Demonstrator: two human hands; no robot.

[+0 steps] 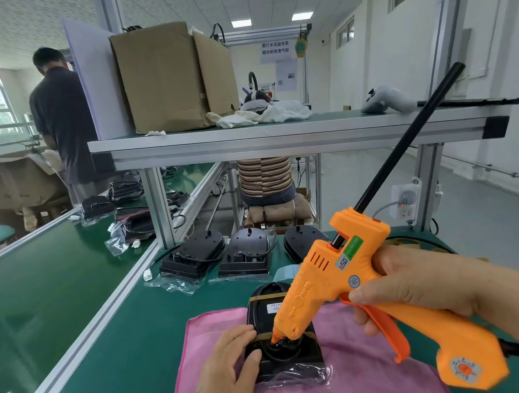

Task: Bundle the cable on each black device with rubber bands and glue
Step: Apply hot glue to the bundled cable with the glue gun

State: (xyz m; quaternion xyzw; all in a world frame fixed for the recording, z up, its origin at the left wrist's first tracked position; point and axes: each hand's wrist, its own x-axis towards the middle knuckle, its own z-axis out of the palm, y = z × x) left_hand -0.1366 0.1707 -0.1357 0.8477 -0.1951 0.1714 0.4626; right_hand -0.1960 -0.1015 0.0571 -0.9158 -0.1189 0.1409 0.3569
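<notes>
The device (pixel 262 314) lies on a pink cloth (pixel 356 365) at the near edge of the green table (pixel 108 364), its base end toward the person and resting on a crumpled clear bag (pixel 295 378). A tan rubber band (pixel 306 334) crosses its body, and the coiled cable (pixel 283 349) sits in the recess just below the band.

The left hand (pixel 221 366) holds the device by its left edge, fingers curled over the top and thumb pressed against the base. The right hand (pixel 411 285) grips the handle of an orange glue gun (pixel 345 284), with fingers curled on the trigger. The gun tilts down to the left so that its nozzle touches the coil at the band. A long black glue stick (pixel 409 143) juts from the back of the gun.

Behind the cloth, three more black units (pixel 245 251) stand in a row, the left two on clear bags. On the belt (pixel 33 292) to the left lie further units in bags.

A shelf (pixel 275 128) above carries a tall cardboard box (pixel 169 76), whose contents are hidden, white cloths (pixel 260 115) and a grey controller (pixel 384 102). At far left a person (pixel 63 116) stands with their back turned beside an open carton (pixel 18 181); what it holds cannot be made out.
</notes>
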